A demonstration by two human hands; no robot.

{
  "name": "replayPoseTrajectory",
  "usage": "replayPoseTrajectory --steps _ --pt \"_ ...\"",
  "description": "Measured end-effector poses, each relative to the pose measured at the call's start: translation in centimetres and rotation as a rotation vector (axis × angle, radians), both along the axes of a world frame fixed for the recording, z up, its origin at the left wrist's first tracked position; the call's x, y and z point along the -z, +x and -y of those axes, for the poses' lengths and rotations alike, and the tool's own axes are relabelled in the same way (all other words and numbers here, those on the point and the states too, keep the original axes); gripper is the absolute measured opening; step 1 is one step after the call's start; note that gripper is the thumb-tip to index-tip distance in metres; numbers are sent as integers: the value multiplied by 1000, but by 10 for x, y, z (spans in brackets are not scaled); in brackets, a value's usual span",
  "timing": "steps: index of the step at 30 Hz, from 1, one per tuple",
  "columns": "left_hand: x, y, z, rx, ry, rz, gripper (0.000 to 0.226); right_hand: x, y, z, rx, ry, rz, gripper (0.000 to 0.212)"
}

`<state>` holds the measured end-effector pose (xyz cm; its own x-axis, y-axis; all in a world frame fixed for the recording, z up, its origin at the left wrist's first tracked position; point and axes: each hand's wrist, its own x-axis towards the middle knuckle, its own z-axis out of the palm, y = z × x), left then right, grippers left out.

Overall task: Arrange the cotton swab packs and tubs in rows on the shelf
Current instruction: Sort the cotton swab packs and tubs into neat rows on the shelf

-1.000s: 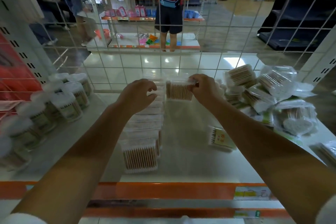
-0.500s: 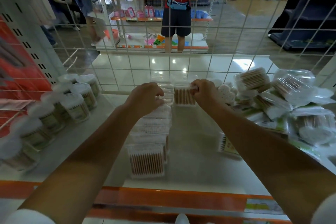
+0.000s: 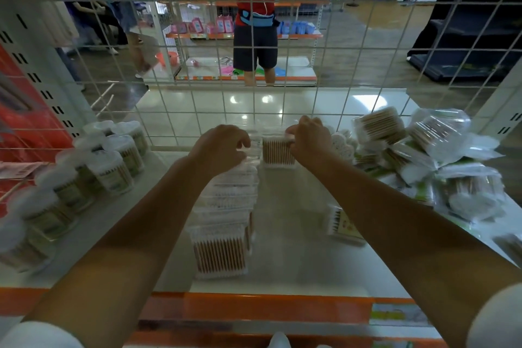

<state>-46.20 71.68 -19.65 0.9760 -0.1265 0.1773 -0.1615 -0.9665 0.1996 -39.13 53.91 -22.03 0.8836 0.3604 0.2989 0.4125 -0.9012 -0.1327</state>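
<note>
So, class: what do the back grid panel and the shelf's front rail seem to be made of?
Back grid panel: probably white-coated metal wire, seen in thin, straight, crossing rods. Front rail: likely orange-painted metal or plastic; smooth and slightly glossy, so the look leaves it open.

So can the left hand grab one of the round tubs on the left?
Probably yes. The left hand rests on the row of flat packs, and only bare shelf lies between it and the round tubs.

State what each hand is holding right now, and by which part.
The right hand pinches the upright rectangular swab pack by its top right corner. The left hand rests curled on the far end of the pack row; a grip cannot be told.
</note>
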Motion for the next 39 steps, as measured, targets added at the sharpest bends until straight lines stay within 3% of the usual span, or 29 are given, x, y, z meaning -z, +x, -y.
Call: replayPoseTrajectory --steps 4,10,19,23,28,39 --pt "-17 -6 11 20 -41 72 28 -7 -7 11 -42 98 5 42" --pt "-14 -9 52 97 72 34 31 -4 -31 52 -110 219 -37 33" --pt "6 -18 117 177 11 -7 34 8 -69 122 -161 338 -267 21" --pt "22 -26 131 160 -42 -27 30 11 -85 136 -258 421 -524 40" --pt "38 -35 131 120 -47 -11 32 16 -88 146 -327 258 -748 66" --pt "53 -55 129 92 -111 0 33 13 -92 144 -388 339 -839 66"
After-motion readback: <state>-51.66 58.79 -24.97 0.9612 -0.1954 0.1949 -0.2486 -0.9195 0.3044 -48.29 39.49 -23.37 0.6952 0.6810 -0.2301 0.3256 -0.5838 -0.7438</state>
